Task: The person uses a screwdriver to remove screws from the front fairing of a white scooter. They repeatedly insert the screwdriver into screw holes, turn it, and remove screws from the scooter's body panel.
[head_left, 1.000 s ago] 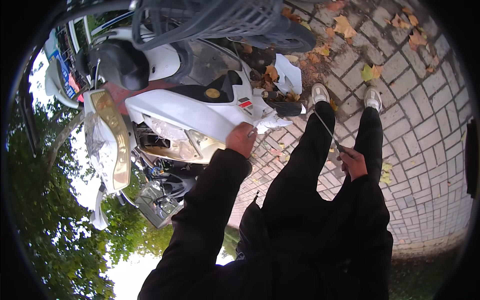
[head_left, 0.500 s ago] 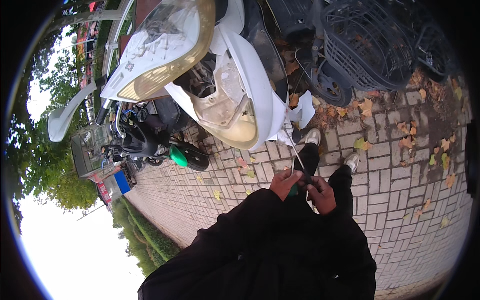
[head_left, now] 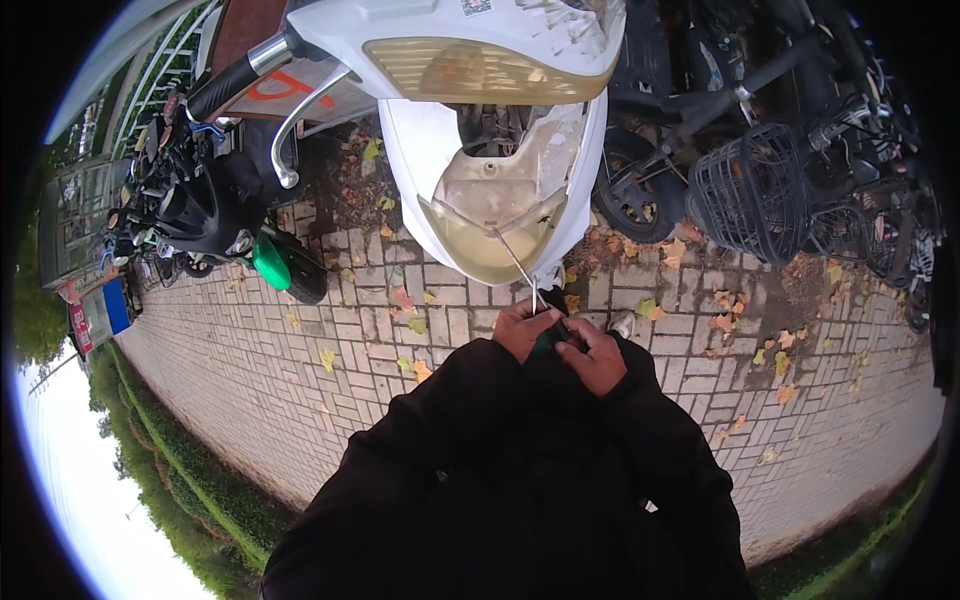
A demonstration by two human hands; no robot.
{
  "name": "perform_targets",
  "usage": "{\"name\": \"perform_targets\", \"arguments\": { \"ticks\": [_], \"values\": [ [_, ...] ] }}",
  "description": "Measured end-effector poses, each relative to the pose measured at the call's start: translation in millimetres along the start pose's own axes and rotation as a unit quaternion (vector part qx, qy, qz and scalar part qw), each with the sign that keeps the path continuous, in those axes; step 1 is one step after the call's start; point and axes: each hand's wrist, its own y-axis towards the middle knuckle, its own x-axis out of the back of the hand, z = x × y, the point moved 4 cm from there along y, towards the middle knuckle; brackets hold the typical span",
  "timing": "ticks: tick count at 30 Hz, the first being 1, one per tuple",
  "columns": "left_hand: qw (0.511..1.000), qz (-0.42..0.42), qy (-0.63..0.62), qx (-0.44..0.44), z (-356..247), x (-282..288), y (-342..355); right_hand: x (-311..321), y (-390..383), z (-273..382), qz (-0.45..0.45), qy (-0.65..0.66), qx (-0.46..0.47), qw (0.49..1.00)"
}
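A white scooter front [head_left: 410,180] faces me, a lamp lens [head_left: 480,70] across its top and an opened recess below with a cream, scuffed housing [head_left: 480,190]. My right hand [head_left: 592,358] grips the dark handle of a long screwdriver [head_left: 515,258], whose shaft rises over the housing’s lower middle; I cannot tell whether the tip touches. My left hand [head_left: 522,330] is closed beside it on a short, thin metal piece [head_left: 536,300], just below the scooter’s nose. Something green, partly hidden, shows between my hands.
A black scooter with a green front fender [head_left: 270,260] stands among others at left. Bicycles with a black wire basket [head_left: 745,190] crowd the right. Leaves lie on brick paving [head_left: 760,460]. A red-brown board [head_left: 290,95] is behind the scooter; a hedge [head_left: 200,470] runs at lower left.
My view has swung round to face the scooter’s front. My left hand has left the side panel and joined my right, and the screwdriver now points up into the front recess.
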Motion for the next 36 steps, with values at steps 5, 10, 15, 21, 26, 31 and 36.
{"name": "perform_targets", "arguments": {
  "ticks": [5,10,15,21,26,31,36],
  "values": [
    [0.999,-0.032,-0.031,0.013,-12.2,27.3,-5.6,-11.5,29.5,23.6,0.074,-0.051,-0.025,0.996],
    [0.999,-0.047,-0.004,0.027,-20.1,33.1,-16.4,-7.4,42.8,29.1,0.100,-0.042,-0.037,0.993],
    [0.993,-0.082,0.012,0.087,-16.7,32.8,-22.3,13.5,46.7,9.9,0.104,-0.071,-0.082,0.989],
    [0.996,-0.083,-0.004,0.035,5.0,29.7,-33.4,36.9,49.8,7.2,0.090,-0.024,-0.156,0.983],
    [0.991,-0.119,-0.053,0.025,7.1,50.4,-41.1,38.3,56.8,46.8,0.059,-0.090,-0.095,0.990],
    [0.989,-0.099,-0.108,-0.002,11.6,88.1,-55.7,-0.7,59.4,64.6,-0.012,-0.080,-0.065,0.995],
    [0.988,-0.078,-0.135,-0.001,26.9,134.9,-87.9,-62.4,46.3,58.0,-0.077,-0.011,-0.092,0.993]
  ]
}}
